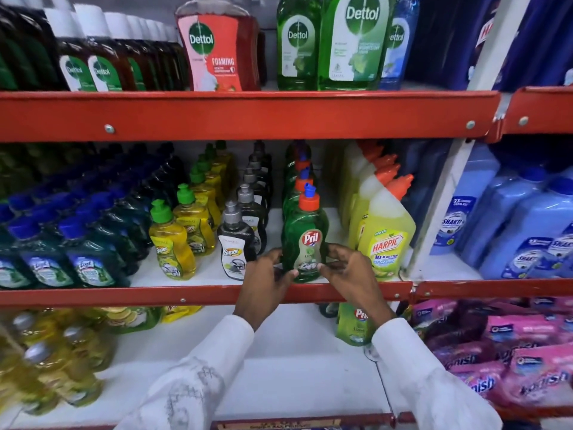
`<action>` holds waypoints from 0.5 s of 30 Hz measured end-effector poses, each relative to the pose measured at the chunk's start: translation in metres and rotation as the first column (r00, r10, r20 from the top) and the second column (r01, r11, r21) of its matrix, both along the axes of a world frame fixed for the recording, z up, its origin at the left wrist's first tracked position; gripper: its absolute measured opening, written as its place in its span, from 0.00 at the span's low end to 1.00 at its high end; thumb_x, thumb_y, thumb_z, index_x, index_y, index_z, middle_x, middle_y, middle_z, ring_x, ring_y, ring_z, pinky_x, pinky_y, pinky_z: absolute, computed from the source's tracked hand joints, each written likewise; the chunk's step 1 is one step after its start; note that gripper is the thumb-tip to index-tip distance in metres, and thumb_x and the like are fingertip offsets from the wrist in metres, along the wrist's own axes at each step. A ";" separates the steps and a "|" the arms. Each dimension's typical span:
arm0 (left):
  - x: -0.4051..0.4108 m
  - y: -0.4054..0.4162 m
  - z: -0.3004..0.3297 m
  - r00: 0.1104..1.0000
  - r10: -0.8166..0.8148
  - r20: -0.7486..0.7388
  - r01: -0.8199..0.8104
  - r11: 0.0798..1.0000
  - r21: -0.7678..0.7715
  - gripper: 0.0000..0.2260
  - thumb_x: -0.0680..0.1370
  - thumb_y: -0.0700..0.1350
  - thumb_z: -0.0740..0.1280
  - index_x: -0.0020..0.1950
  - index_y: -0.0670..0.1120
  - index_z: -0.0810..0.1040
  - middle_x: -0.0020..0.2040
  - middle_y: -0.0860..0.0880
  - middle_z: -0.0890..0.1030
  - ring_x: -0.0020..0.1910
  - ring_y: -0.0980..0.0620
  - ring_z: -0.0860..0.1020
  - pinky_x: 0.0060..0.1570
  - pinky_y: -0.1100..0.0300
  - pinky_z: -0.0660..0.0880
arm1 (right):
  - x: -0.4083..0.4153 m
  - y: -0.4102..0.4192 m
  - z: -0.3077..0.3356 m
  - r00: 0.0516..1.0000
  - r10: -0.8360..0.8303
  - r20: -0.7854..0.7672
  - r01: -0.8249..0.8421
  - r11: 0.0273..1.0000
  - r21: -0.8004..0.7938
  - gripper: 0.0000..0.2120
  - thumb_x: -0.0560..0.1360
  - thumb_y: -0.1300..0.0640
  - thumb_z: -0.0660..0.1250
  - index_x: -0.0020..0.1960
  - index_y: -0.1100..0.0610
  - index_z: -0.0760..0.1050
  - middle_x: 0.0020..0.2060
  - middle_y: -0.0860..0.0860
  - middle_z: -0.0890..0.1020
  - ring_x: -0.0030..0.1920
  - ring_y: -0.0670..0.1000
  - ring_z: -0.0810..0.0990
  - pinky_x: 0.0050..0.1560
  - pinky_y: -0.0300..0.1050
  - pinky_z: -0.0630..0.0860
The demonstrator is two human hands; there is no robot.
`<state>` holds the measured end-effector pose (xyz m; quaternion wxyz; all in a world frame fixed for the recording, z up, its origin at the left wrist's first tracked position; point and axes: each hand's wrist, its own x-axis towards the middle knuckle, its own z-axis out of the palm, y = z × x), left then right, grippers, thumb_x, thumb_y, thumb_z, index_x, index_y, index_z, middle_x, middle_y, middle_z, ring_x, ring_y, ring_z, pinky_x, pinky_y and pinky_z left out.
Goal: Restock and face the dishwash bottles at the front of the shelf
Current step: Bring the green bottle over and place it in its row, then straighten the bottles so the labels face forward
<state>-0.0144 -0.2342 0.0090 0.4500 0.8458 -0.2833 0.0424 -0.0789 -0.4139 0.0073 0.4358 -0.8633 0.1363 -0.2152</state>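
Note:
A green Pril dishwash bottle (305, 234) with an orange cap stands upright at the front edge of the middle shelf (198, 294), label facing me. My left hand (266, 280) grips its lower left side and my right hand (348, 268) grips its lower right side. Behind it runs a row of more green Pril bottles (296, 181). To its left stand rows of black Super bottles (236, 243) and yellow Super bottles (172, 243).
Yellow Harpic bottles (386, 237) stand close on the right, dark green bottles (90, 259) on the left. Dettol bottles (353, 41) fill the upper shelf. Below are a Pril pouch (353, 327), yellow bottles (62, 361) and pink Vanish packs (511, 352). Blue jugs (527, 231) sit far right.

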 end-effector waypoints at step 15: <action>0.006 -0.004 -0.007 0.997 0.015 0.075 -0.015 1.000 -0.013 0.18 0.76 0.40 0.72 0.65 0.46 0.77 0.59 0.47 0.85 0.53 0.50 0.84 0.53 0.70 0.73 | 0.001 -0.005 -0.005 0.998 -0.011 0.067 0.004 0.993 0.114 0.22 0.66 0.60 0.81 0.59 0.56 0.83 0.52 0.51 0.88 0.37 0.29 0.82 0.40 0.25 0.78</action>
